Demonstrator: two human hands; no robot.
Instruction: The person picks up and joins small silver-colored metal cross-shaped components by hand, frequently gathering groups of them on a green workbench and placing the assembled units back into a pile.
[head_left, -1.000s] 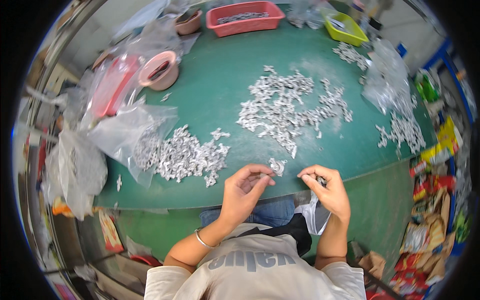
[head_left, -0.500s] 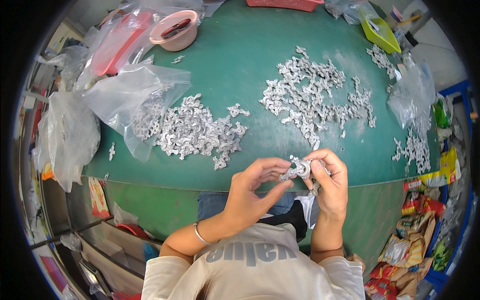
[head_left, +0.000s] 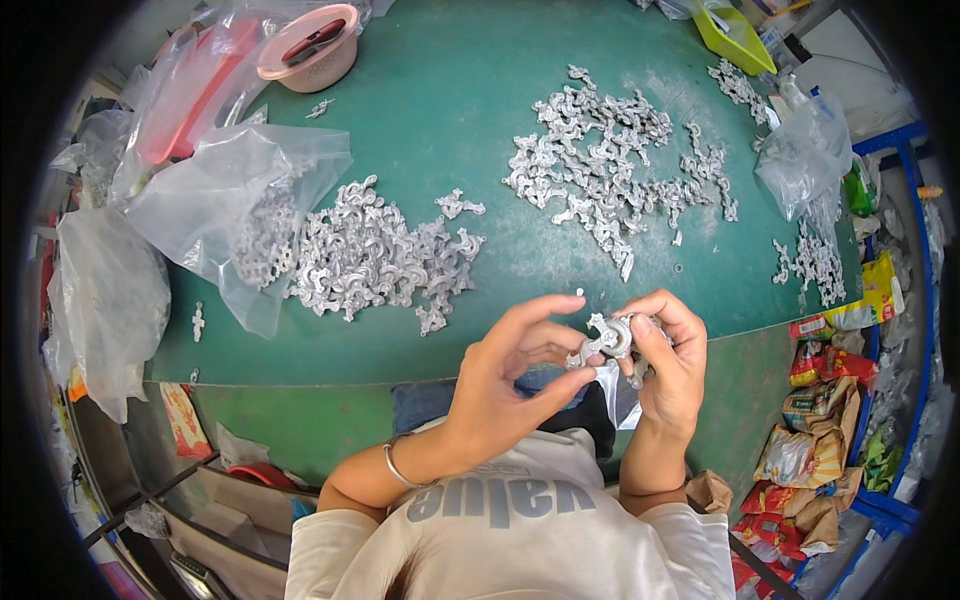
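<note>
Above the table's near edge, my right hand (head_left: 670,365) pinches a silvery-grey metal casting (head_left: 612,338) with a round ring and short knobbed arms. More grey metal shows under those fingers; whether it is a separate piece is hidden. My left hand (head_left: 510,365) has its thumb and curled fingers about the casting's left arm, while the index finger points out away from it. By that fingertip is a tiny pale bit (head_left: 580,292). Beyond my hands lie two heaps of like castings, a left heap (head_left: 375,255) and a wider right heap (head_left: 600,150).
On the green table (head_left: 430,120), a clear plastic bag (head_left: 230,190) of castings lies left. A pink basket (head_left: 315,60) with a red-handled tool stands far left, a yellow-green tray (head_left: 738,42) far right. Another bag (head_left: 805,160) lies right. Colourful packets (head_left: 800,450) fill a blue-framed shelf.
The whole view has shifted a little, with the table's things now higher and further left. My right hand still grips the casting, which is slightly turned; my left index finger has lifted away from it.
</note>
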